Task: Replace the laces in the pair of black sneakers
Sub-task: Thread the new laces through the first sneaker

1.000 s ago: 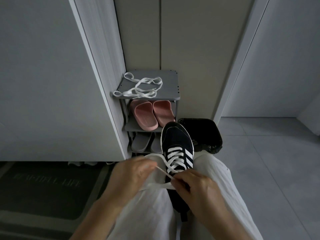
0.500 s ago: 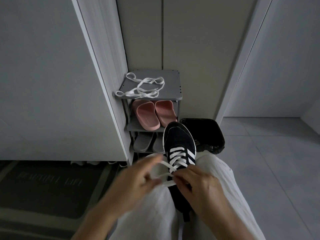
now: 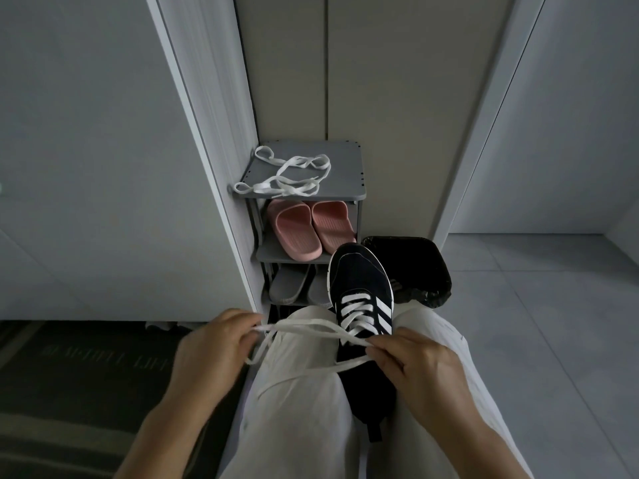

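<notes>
A black sneaker (image 3: 361,281) with white stripes lies between my knees, toe pointing away. A white lace (image 3: 311,330) is threaded through its upper eyelets. My left hand (image 3: 211,350) pinches one lace end out to the left, with the tip hanging down. My right hand (image 3: 420,371) pinches the lace at the shoe's tongue, and a second strand trails over my left knee. Loose white laces (image 3: 287,174) lie in a heap on top of the grey shoe rack (image 3: 345,167). No second sneaker is in view.
Pink slippers (image 3: 307,229) and grey slippers (image 3: 294,285) fill the rack's lower shelves. A bin with a black bag (image 3: 422,267) stands right of the rack. A dark doormat (image 3: 86,375) lies at the left, grey floor tiles at the right.
My left hand has drawn its lace end out to the left, stretching the strand taut. My right hand has stayed at the tongue.
</notes>
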